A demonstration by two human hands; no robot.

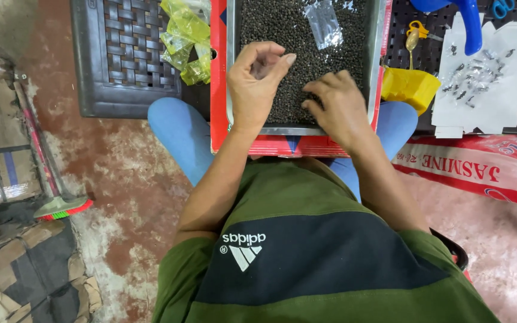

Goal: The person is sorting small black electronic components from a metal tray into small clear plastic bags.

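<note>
Tray (376,72), metal, at twelve o'clock across my knees, filled with small black seeds (282,27); it sits inside a red box (218,90).
Mat (100,60), dark woven plastic, at ten o'clock on the floor.
Sack (474,170), red with white, at three o'clock.
Paper sheet (510,72), white, at two o'clock, carrying a scatter of small filled packets (471,75).
Crumpled yellow plastic (185,39), at eleven o'clock, just beside the red box.
Broom (61,206), at nine o'clock, red and green bristles on the floor.
My left hand (257,84), raised over the seeds at the tray's near-left part, thumb and forefinger curled toward each other; whether they pinch a seed I cannot tell.
My right hand (337,107), palm down, fingers bent and resting on the seeds near the tray's front rim.
Yellow bag (409,87), small, at one o'clock.
Clear packet (324,23), empty-looking, lying on the seeds at twelve o'clock.
</note>
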